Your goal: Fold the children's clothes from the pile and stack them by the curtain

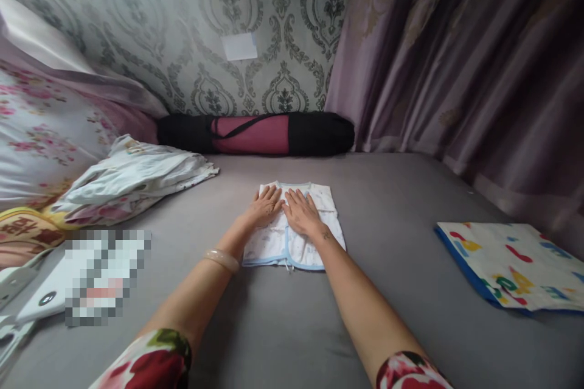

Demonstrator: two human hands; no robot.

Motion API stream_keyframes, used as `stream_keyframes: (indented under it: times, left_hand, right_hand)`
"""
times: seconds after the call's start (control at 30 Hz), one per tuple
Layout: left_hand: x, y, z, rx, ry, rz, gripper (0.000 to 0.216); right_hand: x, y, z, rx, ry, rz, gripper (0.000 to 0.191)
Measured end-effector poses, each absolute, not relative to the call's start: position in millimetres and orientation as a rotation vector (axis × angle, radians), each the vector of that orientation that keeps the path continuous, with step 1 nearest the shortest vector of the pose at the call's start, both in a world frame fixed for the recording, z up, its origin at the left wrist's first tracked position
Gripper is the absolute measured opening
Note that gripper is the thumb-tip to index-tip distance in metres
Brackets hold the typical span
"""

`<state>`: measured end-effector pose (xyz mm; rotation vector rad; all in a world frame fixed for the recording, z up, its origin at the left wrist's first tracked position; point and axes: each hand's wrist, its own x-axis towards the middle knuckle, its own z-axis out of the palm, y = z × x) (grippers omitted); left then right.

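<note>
A small white baby garment [314,240] with light blue trim lies flat on the grey bed sheet [387,194]. Both my hands rest palm down on its upper half, side by side and touching. My left hand [263,206] has its fingers stretched flat, and a pale bangle [221,259] sits on that wrist. My right hand [302,212] also lies flat with its fingers spread. Neither hand grips anything.
A heap of white and floral clothes [132,179] lies at the left, beside a floral pillow [41,133]. A rolled pink mat in a black bag [255,133] lies against the wall. A colourful patterned bag [511,261] sits at the right, near the curtains [456,54].
</note>
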<state>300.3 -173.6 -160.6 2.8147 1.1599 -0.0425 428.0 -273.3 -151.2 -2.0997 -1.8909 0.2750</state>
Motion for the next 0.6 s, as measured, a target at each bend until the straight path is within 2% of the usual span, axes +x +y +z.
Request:
stream_keyframes:
  times: [0.17,0.3,0.6]
  left_hand:
    - [303,-177,-156,2.921,1.174,0.128,0.057]
    - [304,-174,-161,2.86,1.376,0.288,0.062]
    - [303,-164,-169,2.778,1.346,0.08,0.07]
  right_hand:
    - [430,-273,-150,-2.088,-1.864,0.302,0.057]
    - [431,-274,-151,-2.124,-1.789,0.238,0.059]
    - [432,-271,-157,-2.18,-1.763,0.252,0.06]
